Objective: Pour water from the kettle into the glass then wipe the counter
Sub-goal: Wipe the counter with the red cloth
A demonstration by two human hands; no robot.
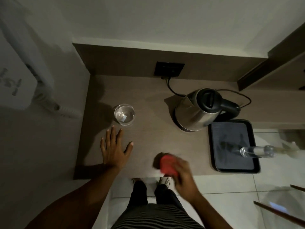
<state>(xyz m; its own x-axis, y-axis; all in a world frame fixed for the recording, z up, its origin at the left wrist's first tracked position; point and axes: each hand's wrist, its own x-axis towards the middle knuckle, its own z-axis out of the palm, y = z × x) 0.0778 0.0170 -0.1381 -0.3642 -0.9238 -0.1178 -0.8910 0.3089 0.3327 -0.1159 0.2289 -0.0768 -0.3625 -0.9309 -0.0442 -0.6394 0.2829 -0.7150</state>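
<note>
A steel kettle (196,109) with a black lid and handle stands upright on its base at the back right of the brown counter (148,139). A clear glass (124,114) with water in it stands at the left. My left hand (113,147) lies flat on the counter, fingers spread, just in front of the glass and apart from it. My right hand (183,172) is blurred near the counter's front edge and grips a red cloth (168,165) that presses on the surface.
A black tray (217,146) sits at the right end, with a clear bottle (257,151) lying across its right edge. The kettle's cord (171,88) runs to a dark wall socket (169,69). Walls close the back and left; tiled floor lies below.
</note>
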